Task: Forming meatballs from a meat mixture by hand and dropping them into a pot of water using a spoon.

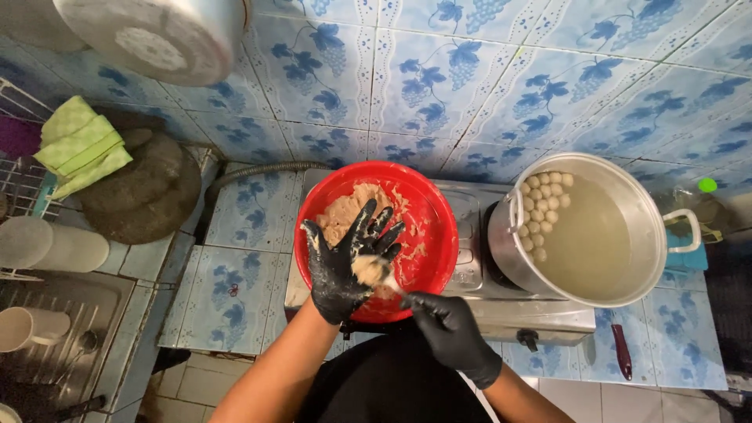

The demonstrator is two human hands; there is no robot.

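Head view looks down on two hands in black gloves over a red bowl [439, 235] which is placed on a metal stove [470, 258]. The left hand [345, 262] is spread open, palm down, fingers pointing up and away from the body, and it is smeared with pale paste. A small lump of paste [370, 269] is seen at the thumb side of this hand, just to its right. The right hand [450, 329] is closed around the handle of a spoon [394, 287], whose tip touches the lump. The long axis of the spoon runs diagonally, from the right hand up and to the left toward the lump. The left hand is the nearer one to the lump; the right hand reaches it only through the spoon.

The remaining paste mass [352, 211] is lying in the bowl beyond the fingertips of the left hand. Well to the right of the right hand a steel pot [627, 204] of cloudy water is standing on the stove, with pale balls [542, 207] floating at its near-left side. Between the lump and the pot only the bowl rim and the pot rim are raised. Far left of the left hand, green cloths [78, 145] and a sink [78, 313] are seen.
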